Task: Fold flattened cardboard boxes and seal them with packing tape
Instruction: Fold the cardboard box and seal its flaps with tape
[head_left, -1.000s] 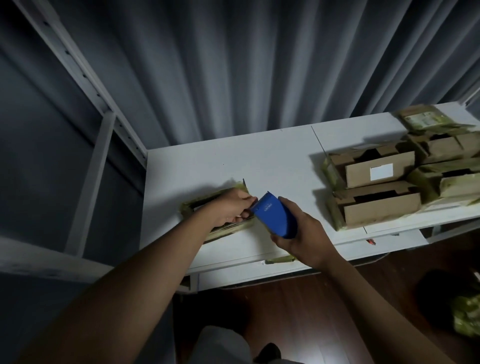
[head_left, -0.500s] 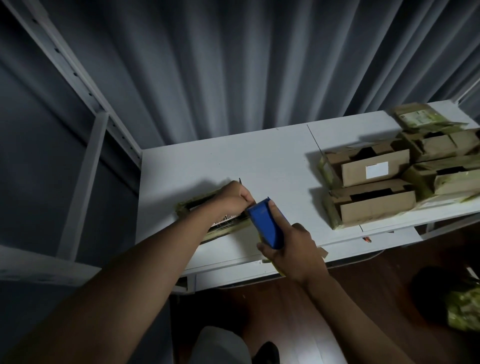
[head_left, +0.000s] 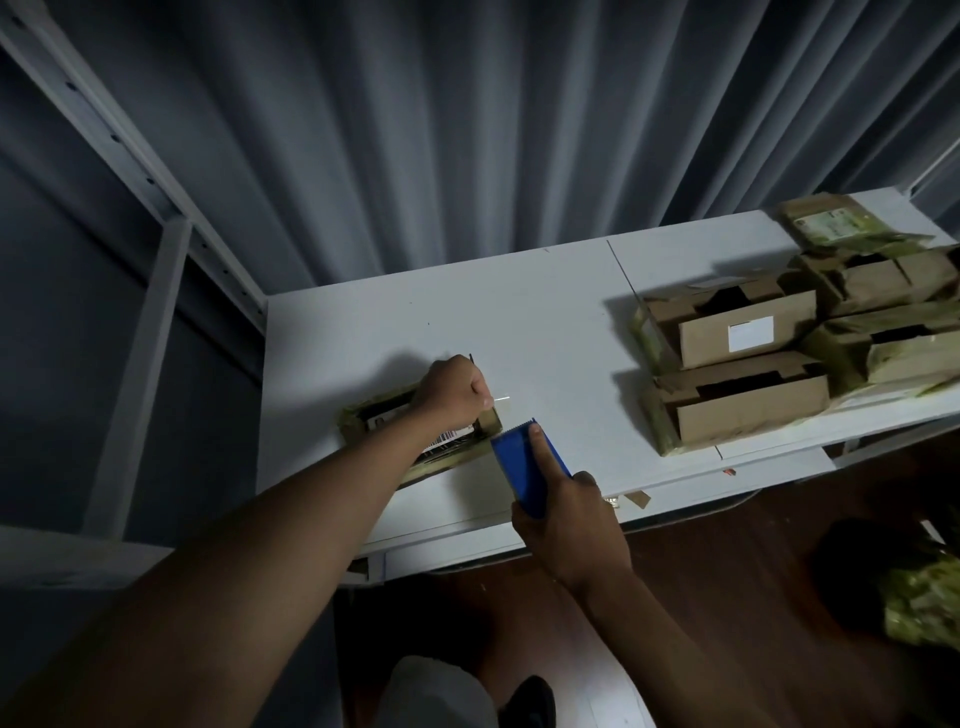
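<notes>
Head view: right hand grips blue tape dispenser, index finger along top; dispenser now pulled back toward worktop near edge, clear of box it touched a second ago. Left hand, fist closed, holds down flat box mid-worktop; thin tape strand glints beside knuckles. Judged: strip drawn out or cut, seal nearly done. Farther right, stacked boxes wait.

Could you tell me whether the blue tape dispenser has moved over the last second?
Yes. The blue tape dispenser, gripped by the right hand, has drawn back from the box toward the table's near edge.
</notes>
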